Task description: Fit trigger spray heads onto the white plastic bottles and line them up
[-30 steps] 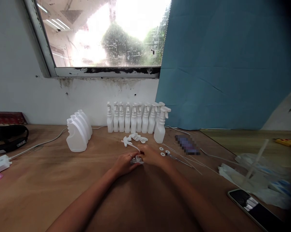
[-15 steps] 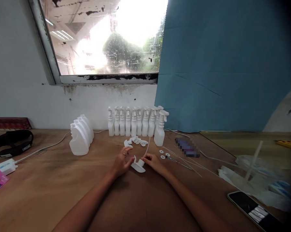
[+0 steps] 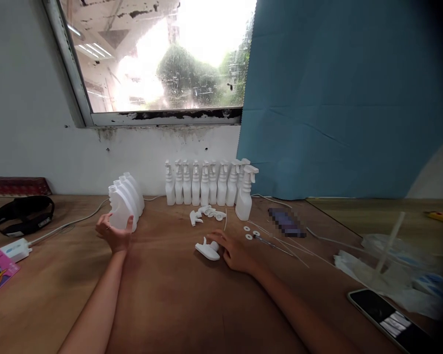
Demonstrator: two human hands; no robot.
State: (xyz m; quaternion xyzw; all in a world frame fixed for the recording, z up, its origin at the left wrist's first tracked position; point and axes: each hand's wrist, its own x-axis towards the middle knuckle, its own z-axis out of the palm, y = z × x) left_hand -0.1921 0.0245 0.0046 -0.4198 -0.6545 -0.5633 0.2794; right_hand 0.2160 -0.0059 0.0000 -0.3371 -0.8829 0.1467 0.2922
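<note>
My left hand (image 3: pixel 115 235) is at the front one of several white, handleless-capped bottles (image 3: pixel 121 219) standing in a row. Its thumb and fingers are spread to either side of that bottle's lower part; whether they touch it I cannot tell. A white trigger spray head (image 3: pixel 207 250) lies upside down on the table, its thin tube (image 3: pixel 226 220) rising behind my right hand (image 3: pixel 236 250). The right fingers reach over the spray head's collar, apart from the thumb, and partly hide it. Behind lie several loose spray heads (image 3: pixel 207 212).
Several finished-looking spray bottles (image 3: pixel 205 189) line the wall, with one spray bottle (image 3: pixel 243 202) in front. White washers (image 3: pixel 248 236), tweezers (image 3: pixel 275 245) and thin tubes (image 3: pixel 295 248) lie at right. A phone (image 3: pixel 387 314), a plastic bag (image 3: pixel 357 268) and a black strap (image 3: pixel 22 216) are farther out.
My left hand has left the spray head and moved left to the open bottles. My right hand has let go of the tube and stays by the spray head, its fingers now stretched.
</note>
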